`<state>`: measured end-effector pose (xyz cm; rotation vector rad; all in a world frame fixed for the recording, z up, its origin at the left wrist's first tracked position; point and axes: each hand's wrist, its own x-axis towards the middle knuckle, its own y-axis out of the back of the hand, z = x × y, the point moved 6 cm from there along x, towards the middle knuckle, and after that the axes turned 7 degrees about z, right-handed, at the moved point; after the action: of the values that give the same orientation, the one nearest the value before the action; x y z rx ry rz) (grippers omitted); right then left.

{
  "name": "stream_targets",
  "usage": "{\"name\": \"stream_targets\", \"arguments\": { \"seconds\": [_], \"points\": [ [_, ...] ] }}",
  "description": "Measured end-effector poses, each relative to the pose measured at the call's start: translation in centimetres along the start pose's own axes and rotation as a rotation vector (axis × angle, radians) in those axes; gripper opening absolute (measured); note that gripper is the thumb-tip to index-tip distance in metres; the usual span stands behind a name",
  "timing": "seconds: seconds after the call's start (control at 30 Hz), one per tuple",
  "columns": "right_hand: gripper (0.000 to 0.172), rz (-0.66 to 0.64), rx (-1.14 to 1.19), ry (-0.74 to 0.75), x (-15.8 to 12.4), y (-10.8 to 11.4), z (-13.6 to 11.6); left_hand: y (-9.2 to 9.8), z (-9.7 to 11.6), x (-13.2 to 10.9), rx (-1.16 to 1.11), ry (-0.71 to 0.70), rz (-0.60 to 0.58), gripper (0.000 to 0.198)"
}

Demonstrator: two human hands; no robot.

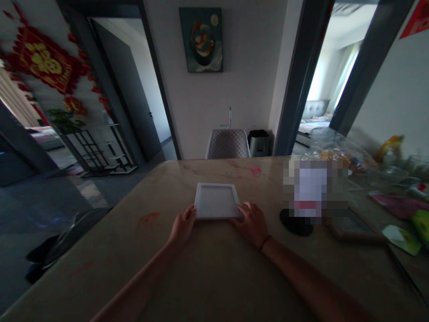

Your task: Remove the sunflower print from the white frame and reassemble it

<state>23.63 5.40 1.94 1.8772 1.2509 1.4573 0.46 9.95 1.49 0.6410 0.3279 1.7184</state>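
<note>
A shallow white rectangular tray or box (217, 201) with a raised rim lies at the middle of the table. My left hand (182, 225) grips its near left corner, fingers closed at the edge. At the near right corner my right hand (252, 222) holds the rim, its thumb low at the front edge and its fingers bent over the side. A dark band circles my right wrist. The inside of the white box looks plain and pale.
The stone-look table (140, 250) carries red and orange smudges. To the right stand a blurred-out object on a round black base (296, 223), a dark-framed flat item (355, 226), plastic bags and clutter. A quilted chair (228, 144) is beyond the far edge.
</note>
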Motion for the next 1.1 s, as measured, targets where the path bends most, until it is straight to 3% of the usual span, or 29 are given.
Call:
{"name": "stream_targets", "arguments": {
  "seconds": [0.1,0.17,0.53,0.77,0.87,0.97,1.1],
  "points": [
    [0.053,-0.055,-0.004,-0.047,0.0,-0.9,0.7,0.5,1.4,-0.3,0.384,-0.269,-0.009,0.032],
    [0.054,-0.075,-0.006,-0.048,0.0,-1.3,0.8,0.4,1.9,-0.6,0.536,-0.373,-0.021,0.029],
    [0.050,-0.028,0.009,-0.008,0.1,-1.4,0.9,-0.2,1.7,-0.7,0.575,-0.478,-0.086,0.046],
    [0.049,-0.002,0.084,-0.008,0.1,-1.5,0.9,-0.3,1.8,-0.8,0.623,-0.442,-0.066,0.041],
    [0.052,0.127,0.207,-0.061,0.4,-0.4,1.1,0.2,2.2,-0.7,0.566,-0.420,-0.028,0.040],
    [0.049,0.220,0.436,-0.180,1.2,0.8,2.3,1.4,2.1,-0.2,0.431,-0.250,0.011,0.047],
    [0.074,0.154,0.457,-0.338,2.0,0.6,4.7,3.1,1.0,0.1,0.229,0.021,0.093,0.070]
  ]
}}
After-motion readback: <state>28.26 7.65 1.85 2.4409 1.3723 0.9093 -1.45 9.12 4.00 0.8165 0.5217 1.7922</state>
